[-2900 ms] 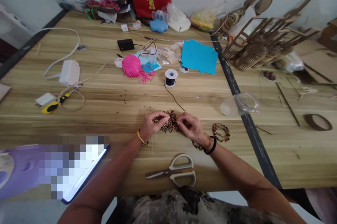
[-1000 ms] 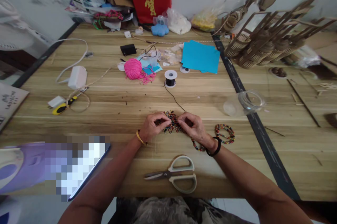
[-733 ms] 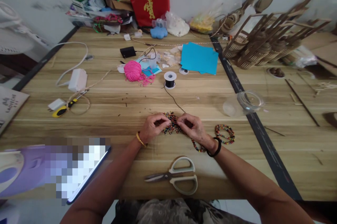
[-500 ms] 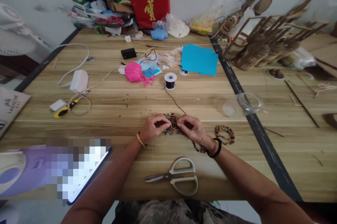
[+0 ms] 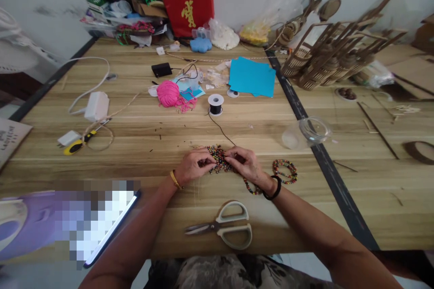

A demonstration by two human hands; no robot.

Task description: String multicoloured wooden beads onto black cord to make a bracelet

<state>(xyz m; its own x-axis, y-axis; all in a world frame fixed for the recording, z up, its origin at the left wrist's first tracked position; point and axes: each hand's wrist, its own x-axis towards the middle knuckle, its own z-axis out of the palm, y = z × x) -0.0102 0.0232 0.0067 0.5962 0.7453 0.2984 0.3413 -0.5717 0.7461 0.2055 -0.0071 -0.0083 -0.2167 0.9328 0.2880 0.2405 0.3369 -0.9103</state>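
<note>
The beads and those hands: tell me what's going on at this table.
A person sits at a wooden table, both hands pinched over a pile of small multicoloured beads. The left hand and right hand meet at the pile, where a thin black cord runs from a spool. A beaded bracelet lies to the right, scissors nearer the body.

Near your edge: scissors lying flat on the counter.
Your right: finished bead bracelet, clear jar on its side.
Farther back: pink yarn ball, blue paper.
Your left: white adapter, yellow-handled screwdriver.
</note>
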